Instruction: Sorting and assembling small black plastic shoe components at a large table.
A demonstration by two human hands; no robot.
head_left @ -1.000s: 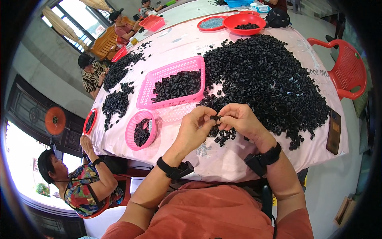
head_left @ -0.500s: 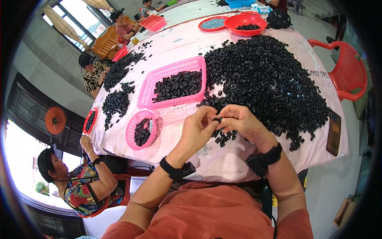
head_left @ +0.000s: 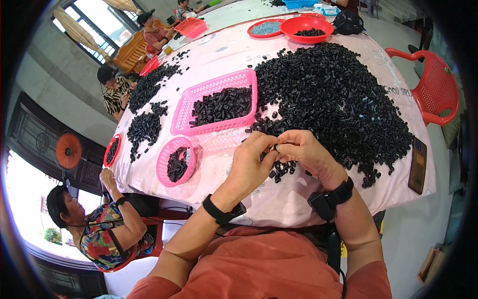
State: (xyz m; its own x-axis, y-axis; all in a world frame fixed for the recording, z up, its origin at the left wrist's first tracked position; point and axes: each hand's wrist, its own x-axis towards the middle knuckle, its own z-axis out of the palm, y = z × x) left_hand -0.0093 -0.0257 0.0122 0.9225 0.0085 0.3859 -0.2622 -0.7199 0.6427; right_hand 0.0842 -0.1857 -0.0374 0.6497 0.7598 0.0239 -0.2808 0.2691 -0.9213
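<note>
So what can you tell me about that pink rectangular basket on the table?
The pink rectangular basket looks like plastic, with latticed walls and a raised rim. It lies flat on the pale tablecloth, partly filled with small black parts. The big black pile borders its right side; a round pink basket sits nearby.

Only screen-ish thing is a dark phone (head_left: 417,165) lying flat at the table's right edge, rectangular, blackish w/ an orange-brown tint, just past the black pile. Cloth nearby has some dark printed lettering (head_left: 397,91) close to the red chair. No pkgs or signs otherwise.
</note>
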